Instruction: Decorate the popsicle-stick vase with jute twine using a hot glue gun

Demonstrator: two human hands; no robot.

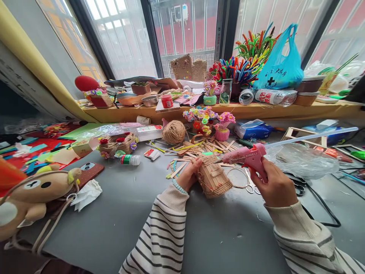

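Glue gun [248, 155], pink, is held in the right hand [275, 182]; the grip is clenched round the handle, and the trigger is hidden by the fingers. A clear glue stick [310, 137] juts from the back of the gun, toward far right. The nozzle is aimed left and is seen just beside, perhaps touching, the upper right edge of the stick-and-twine basket [212, 175]; contact cannot be confirmed.

The basket is found near the middle of the grey table [128, 217], between the two hands. It is tilted, its long axis running near to far, with the twine-wound end nearer. It is grasped on its left side by the left hand [186, 176], the grip closed on it. The basket thus lies left of the gun hand, and the left hand is the nearer, being in contact.

Noted about:
- loose craft sticks [199, 148] just beyond the basket
- a ball of twine [173, 131] farther left
- scissors [251, 184] between basket and right hand
- a crumpled clear bag [302, 161] to the right
- a phone [89, 171] and a plush bear [34, 194] at near left
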